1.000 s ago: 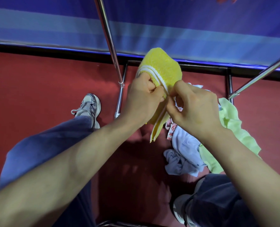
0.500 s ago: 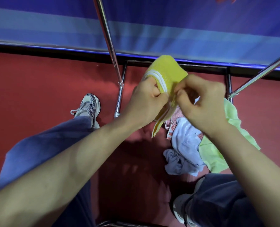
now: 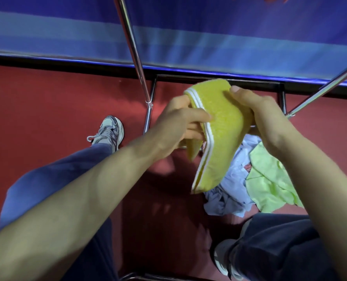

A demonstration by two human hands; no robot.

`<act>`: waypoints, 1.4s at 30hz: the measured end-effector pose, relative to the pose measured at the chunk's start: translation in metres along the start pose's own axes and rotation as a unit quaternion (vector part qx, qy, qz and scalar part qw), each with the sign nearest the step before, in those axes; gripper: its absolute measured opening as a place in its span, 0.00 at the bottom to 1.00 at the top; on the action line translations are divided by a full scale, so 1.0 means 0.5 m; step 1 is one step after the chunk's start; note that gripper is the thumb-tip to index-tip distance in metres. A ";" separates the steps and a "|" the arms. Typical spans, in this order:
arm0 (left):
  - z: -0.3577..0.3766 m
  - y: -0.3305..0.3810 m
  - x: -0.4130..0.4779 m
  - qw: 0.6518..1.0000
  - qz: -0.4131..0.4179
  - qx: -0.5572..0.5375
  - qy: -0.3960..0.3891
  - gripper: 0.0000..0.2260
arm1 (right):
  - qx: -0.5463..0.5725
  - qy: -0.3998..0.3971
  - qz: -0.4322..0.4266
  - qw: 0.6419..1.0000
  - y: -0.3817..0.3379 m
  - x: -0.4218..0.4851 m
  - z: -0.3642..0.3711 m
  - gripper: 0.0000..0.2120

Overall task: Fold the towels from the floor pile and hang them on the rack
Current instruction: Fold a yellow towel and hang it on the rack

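Yellow towel (image 3: 223, 122) now longer, lower.

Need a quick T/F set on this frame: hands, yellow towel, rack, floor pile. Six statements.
1. The left hand and the right hand both grip the yellow towel. True.
2. The yellow towel hangs over the rack bar. False: it is held in both hands, clear of the bar.
3. A green towel and a pale blue towel lie on the floor. True.
4. The floor is grey. False: it is red.
5. The yellow towel has a white stripe along one edge. True.
6. The person is barefoot. False: a shoe is on the left foot.
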State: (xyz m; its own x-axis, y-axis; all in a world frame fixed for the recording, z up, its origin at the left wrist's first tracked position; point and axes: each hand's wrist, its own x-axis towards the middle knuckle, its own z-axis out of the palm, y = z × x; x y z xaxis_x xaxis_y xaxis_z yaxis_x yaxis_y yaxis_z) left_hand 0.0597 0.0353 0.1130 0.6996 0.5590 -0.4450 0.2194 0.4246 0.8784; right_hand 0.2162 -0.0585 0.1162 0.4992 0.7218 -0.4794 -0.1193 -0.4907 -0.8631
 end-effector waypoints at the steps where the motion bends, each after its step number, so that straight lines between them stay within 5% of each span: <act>1: -0.004 0.006 0.000 1.000 0.001 -0.010 0.003 0.21 | 0.037 -0.066 0.029 0.997 -0.004 -0.008 -0.002 0.20; 4: -0.016 0.016 0.004 0.999 0.009 -0.045 0.024 0.21 | 0.100 -0.168 0.022 0.980 -0.014 -0.025 0.007 0.16; 10: -0.013 0.035 0.000 0.988 -0.010 -0.144 0.050 0.21 | 0.188 -0.231 0.013 0.955 -0.017 -0.029 0.013 0.15; 12: -0.010 0.036 -0.004 0.982 -0.020 -0.188 0.008 0.17 | 0.245 -0.235 0.010 0.940 -0.022 -0.033 0.016 0.16; 15: -0.006 0.033 -0.015 0.970 -0.060 -0.228 -0.059 0.26 | 0.307 -0.222 0.000 0.925 -0.031 -0.034 0.016 0.18; 19: 0.003 0.031 -0.018 0.975 -0.064 -0.165 -0.136 0.33 | 0.337 -0.177 0.009 0.925 -0.032 -0.027 0.006 0.21; 25: -0.037 0.011 -0.003 0.977 -0.027 0.175 -0.117 0.15 | 0.370 -0.114 0.028 0.922 -0.036 -0.013 -0.021 0.21; 30: -0.028 0.011 -0.013 0.955 0.024 0.260 -0.141 0.09 | 0.362 -0.089 0.035 0.927 -0.035 -0.008 -0.030 0.26; 34: -0.014 0.003 -0.008 0.986 0.057 0.133 -0.077 0.04 | 0.297 -0.129 0.091 0.942 -0.025 -0.016 -0.010 0.28; 38: -0.018 0.011 0.001 0.997 0.050 -0.048 -0.034 0.12 | 0.215 -0.174 0.083 0.957 -0.026 -0.029 0.012 0.19; 42: -0.027 0.024 0.011 0.988 0.012 -0.155 0.012 0.17 | 0.053 -0.163 0.068 0.983 -0.011 -0.028 0.022 0.20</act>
State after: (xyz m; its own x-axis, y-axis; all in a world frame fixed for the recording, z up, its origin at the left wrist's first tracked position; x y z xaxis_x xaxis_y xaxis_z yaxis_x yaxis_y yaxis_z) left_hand 0.0573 0.0530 0.1186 0.6853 0.5866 -0.4316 -0.0190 0.6069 0.7945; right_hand 0.2002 -0.0606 0.1261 0.1724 0.7795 -0.6023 -0.2635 -0.5526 -0.7907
